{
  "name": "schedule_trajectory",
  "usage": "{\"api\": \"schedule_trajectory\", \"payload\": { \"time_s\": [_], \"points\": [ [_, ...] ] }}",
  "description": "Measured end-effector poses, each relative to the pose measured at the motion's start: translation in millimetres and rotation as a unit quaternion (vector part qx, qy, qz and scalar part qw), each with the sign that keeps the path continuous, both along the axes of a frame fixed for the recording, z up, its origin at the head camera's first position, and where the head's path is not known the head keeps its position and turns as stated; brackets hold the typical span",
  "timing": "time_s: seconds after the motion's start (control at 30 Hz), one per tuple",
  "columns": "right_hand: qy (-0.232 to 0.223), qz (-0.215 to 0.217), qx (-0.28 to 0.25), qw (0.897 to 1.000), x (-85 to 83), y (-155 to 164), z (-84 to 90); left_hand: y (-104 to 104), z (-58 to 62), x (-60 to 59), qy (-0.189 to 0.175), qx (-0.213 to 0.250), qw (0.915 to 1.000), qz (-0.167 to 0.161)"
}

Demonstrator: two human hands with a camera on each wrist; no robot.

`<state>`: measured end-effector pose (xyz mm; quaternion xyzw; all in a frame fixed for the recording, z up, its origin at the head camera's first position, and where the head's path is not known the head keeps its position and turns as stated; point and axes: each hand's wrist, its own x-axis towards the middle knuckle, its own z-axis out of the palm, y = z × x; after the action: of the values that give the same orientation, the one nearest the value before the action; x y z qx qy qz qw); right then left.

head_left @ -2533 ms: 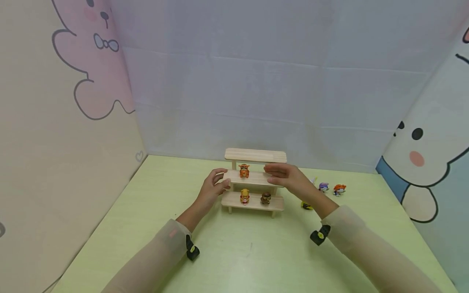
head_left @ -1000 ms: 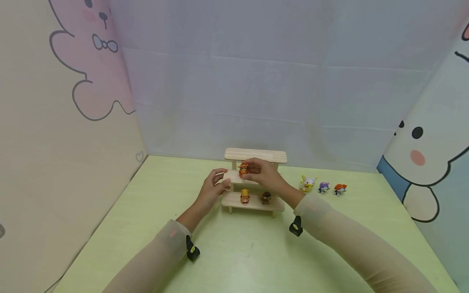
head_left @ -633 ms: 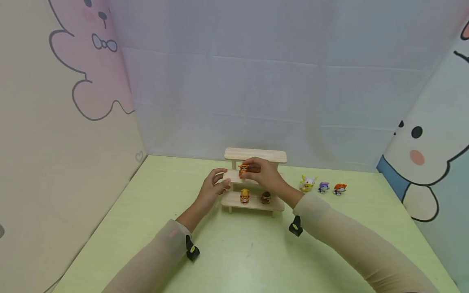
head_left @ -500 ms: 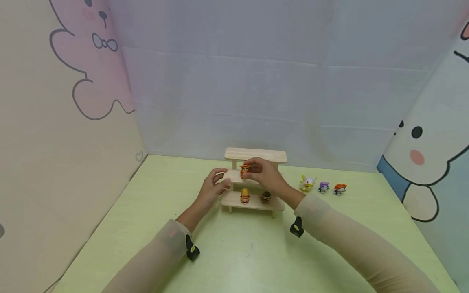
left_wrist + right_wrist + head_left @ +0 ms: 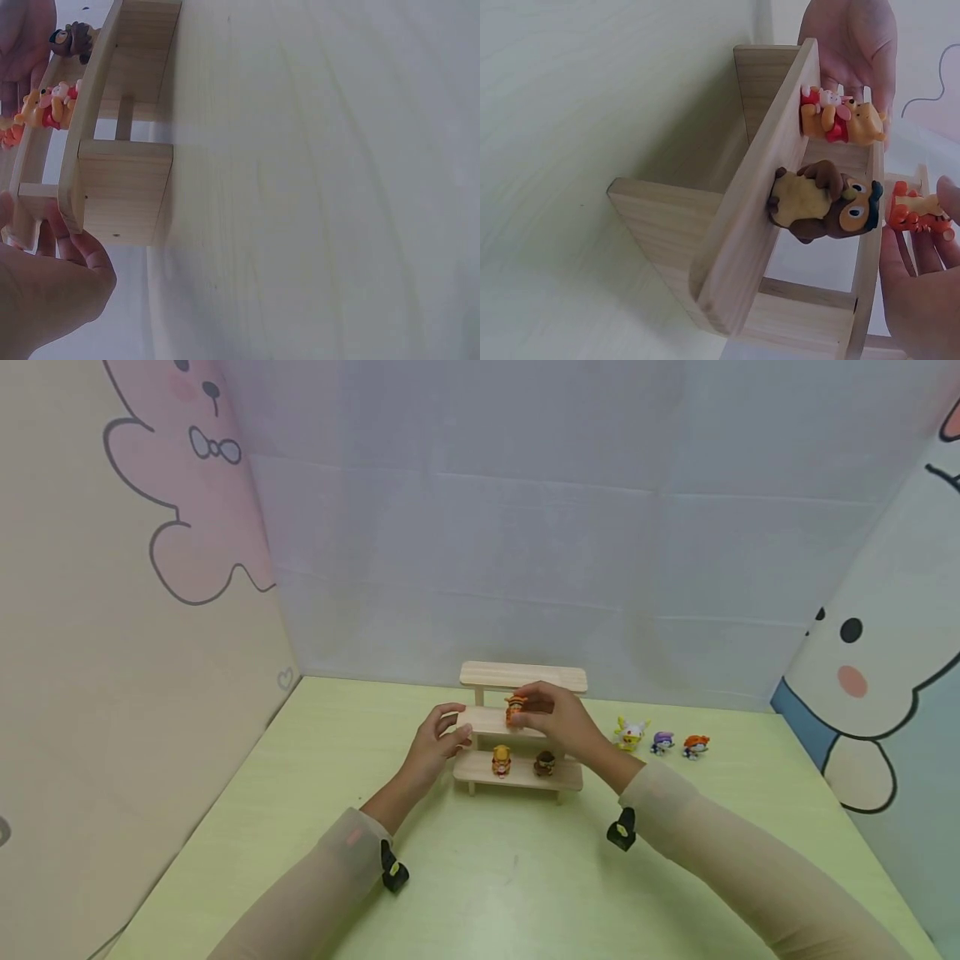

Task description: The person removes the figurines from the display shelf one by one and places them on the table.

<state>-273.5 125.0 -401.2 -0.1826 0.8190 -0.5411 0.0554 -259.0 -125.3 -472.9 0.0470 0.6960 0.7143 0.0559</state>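
While left hand (image 5: 433, 747) steadies rack (image 5: 522, 677), fingers loosely spread at its end, I see right hand (image 5: 558, 720) pinching tiger (image 5: 515, 708), now shifted rightward along middle shelf; repositioning underway.

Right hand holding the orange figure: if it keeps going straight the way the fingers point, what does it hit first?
Likely the left hand. The right hand points leftward along the middle shelf with the orange tiger figure; nothing stands between, though depth is unclear.
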Motion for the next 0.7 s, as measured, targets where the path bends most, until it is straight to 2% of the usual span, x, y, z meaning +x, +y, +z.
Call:
{"api": "schedule_trajectory", "payload": {
  "time_s": [0.43,0.7],
  "points": [
    [-0.009,-0.005,-0.026,1.000,2.8,23,-7.4,1,1.7,0.9,0.000,0.000,1.0000,0.004],
    [-0.015,-0.028,-0.025,0.999,8.8,38,-7.1,1,1.2,1.4,0.001,-0.002,1.0000,0.007]
  ]
}}
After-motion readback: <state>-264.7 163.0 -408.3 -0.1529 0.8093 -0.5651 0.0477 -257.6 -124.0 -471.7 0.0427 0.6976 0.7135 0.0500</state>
